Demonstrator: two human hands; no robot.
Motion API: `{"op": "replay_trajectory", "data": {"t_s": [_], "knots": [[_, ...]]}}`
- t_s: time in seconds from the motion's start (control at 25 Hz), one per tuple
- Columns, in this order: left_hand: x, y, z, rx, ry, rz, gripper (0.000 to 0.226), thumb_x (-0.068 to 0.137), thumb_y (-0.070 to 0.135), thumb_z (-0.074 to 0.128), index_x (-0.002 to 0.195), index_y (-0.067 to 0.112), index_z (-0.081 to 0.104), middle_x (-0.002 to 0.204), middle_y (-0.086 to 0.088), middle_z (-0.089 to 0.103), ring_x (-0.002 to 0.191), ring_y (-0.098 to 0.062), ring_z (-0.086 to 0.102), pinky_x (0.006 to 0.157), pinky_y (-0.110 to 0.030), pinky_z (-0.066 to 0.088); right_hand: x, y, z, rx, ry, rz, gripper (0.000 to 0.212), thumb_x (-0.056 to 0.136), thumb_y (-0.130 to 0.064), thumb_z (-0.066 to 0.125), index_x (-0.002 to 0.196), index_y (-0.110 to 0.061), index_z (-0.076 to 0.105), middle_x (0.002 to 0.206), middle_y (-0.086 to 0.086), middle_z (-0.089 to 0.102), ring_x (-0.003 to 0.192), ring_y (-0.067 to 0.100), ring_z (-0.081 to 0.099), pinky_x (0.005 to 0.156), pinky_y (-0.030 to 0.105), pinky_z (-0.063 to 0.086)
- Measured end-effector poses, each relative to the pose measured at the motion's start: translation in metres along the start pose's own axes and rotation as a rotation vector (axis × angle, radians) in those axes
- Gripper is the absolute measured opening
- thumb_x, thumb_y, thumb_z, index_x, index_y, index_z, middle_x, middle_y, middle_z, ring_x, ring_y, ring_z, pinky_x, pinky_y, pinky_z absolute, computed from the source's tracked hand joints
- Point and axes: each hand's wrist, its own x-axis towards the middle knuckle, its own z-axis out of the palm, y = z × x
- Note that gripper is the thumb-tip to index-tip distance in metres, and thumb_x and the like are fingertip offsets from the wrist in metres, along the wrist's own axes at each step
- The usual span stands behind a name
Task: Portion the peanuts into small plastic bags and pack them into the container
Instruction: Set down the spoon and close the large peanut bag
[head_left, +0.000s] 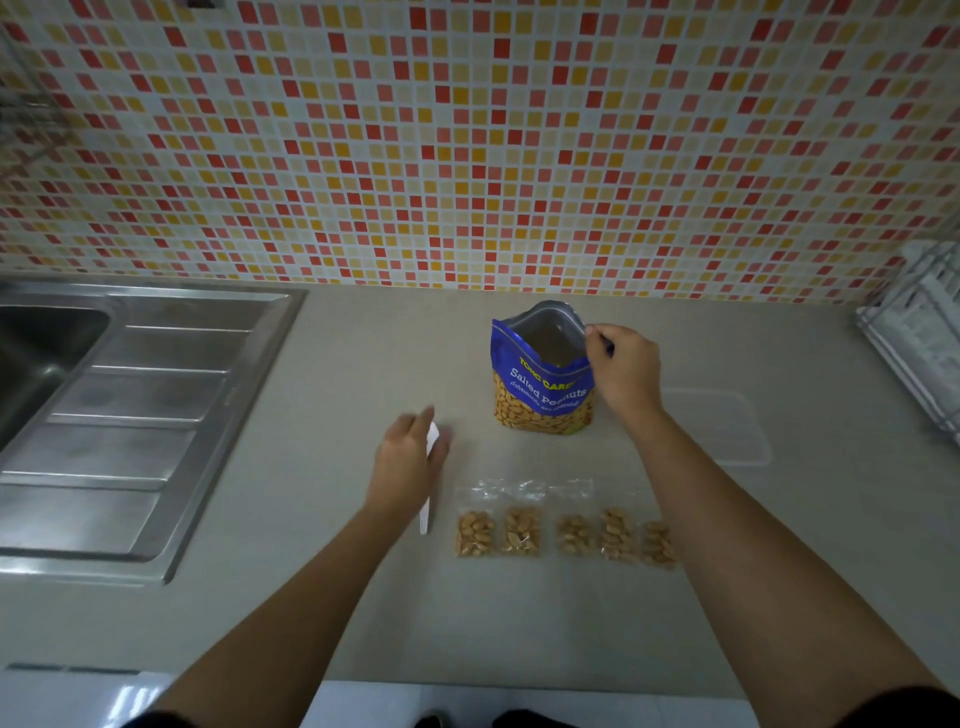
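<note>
A: Right grip?
B: right hand pinches the foil rim of the peanut bag, thumb and fingers clamped on it. The bag stands upright with its mouth open: glossy blue, silver inside.
A: Left?
B: left hand is blurred, fingers mostly straight over the white plastic spoon. Contact unclear.
A: Portions?
B: Five small clear bags of peanuts in a row on the matte beige counter. A translucent rounded-rectangle container lies just right of the peanut bag.
</note>
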Motion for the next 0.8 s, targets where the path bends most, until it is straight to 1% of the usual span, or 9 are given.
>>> {"op": "replay_trajectory", "data": {"t_s": [0.04,0.12,0.2,0.24,0.36,0.44,0.6,0.72,0.8], "knots": [[0.022,0.012,-0.008,-0.035,0.012,0.039,0.050,0.087,0.029,0.058,0.127,0.000,0.053,0.108,-0.025,0.062,0.094,-0.039,0.063,0.079,-0.041,0.053,0.001,0.001,0.000,0.003,-0.013,0.006,0.028,0.094,-0.020,0.050,0.083,-0.002,0.068,0.063,0.004,0.053,0.061,0.018,0.048,0.057,0.024,0.031],[0.064,0.043,-0.027,-0.049,-0.100,0.112,0.069,0.087,0.032,0.063,0.143,0.004,0.032,0.138,-0.022,0.047,0.122,-0.034,0.051,0.101,-0.040,0.042,0.003,0.002,-0.002,-0.002,-0.038,0.008,0.028,0.094,-0.023,0.051,0.088,-0.004,0.070,0.069,0.010,0.062,0.064,0.018,0.054,0.060,0.024,0.035],[0.097,0.070,-0.042,0.019,-0.275,0.206,0.084,0.084,0.034,0.065,0.148,0.008,0.017,0.151,-0.013,0.032,0.136,-0.028,0.036,0.109,-0.034,0.033,0.006,0.004,-0.006,0.041,-0.119,-0.015,0.028,0.092,-0.030,0.056,0.095,-0.008,0.071,0.083,0.009,0.071,0.074,0.020,0.063,0.065,0.026,0.045],[0.110,0.080,-0.046,0.048,-0.365,0.248,0.087,0.083,0.033,0.067,0.148,0.010,0.014,0.153,-0.012,0.030,0.138,-0.027,0.033,0.108,-0.033,0.033,0.008,0.005,-0.012,0.092,-0.203,-0.002,0.030,0.087,-0.035,0.061,0.103,-0.011,0.069,0.092,0.006,0.071,0.082,0.018,0.065,0.071,0.027,0.049],[0.140,0.094,-0.045,0.101,-0.563,0.352,0.079,0.081,0.029,0.071,0.144,0.013,0.027,0.139,-0.014,0.049,0.125,-0.028,0.048,0.093,-0.032,0.044,0.020,0.009,-0.033,0.137,-0.525,0.042,0.070,0.065,-0.035,0.082,0.127,-0.018,0.055,0.112,-0.004,0.064,0.098,0.010,0.061,0.084,0.025,0.049],[0.150,0.097,-0.041,0.101,-0.609,0.439,0.064,0.080,0.026,0.070,0.137,0.015,0.041,0.124,-0.011,0.061,0.112,-0.025,0.057,0.082,-0.025,0.044,0.030,0.010,-0.041,0.055,-0.653,-0.033,0.075,0.058,-0.030,0.087,0.126,-0.021,0.056,0.116,-0.002,0.066,0.100,0.010,0.061,0.089,0.029,0.051],[0.158,0.097,-0.044,0.200,-0.549,0.625,0.051,0.085,0.021,0.065,0.134,0.017,0.051,0.119,-0.008,0.067,0.100,-0.022,0.062,0.078,-0.022,0.040,0.045,0.010,-0.042,-0.153,-0.708,-0.242,0.045,0.073,-0.027,0.077,0.116,-0.020,0.066,0.112,0.005,0.070,0.100,0.016,0.064,0.088,0.033,0.050],[0.161,0.086,-0.050,0.258,-0.538,0.665,0.041,0.088,0.019,0.061,0.128,0.009,0.056,0.117,-0.010,0.068,0.104,-0.024,0.062,0.083,-0.026,0.045,0.048,0.018,-0.046,-0.183,-0.658,-0.280,0.025,0.083,-0.022,0.067,0.108,-0.017,0.071,0.105,0.007,0.073,0.094,0.019,0.066,0.084,0.032,0.049],[0.163,0.081,-0.052,0.268,-0.564,0.666,0.033,0.090,0.020,0.058,0.121,0.008,0.061,0.111,-0.009,0.069,0.100,-0.022,0.063,0.078,-0.022,0.044,0.049,0.020,-0.048,-0.191,-0.644,-0.287,0.021,0.087,-0.023,0.064,0.103,-0.014,0.072,0.100,0.008,0.074,0.090,0.020,0.066,0.081,0.033,0.050]]}}
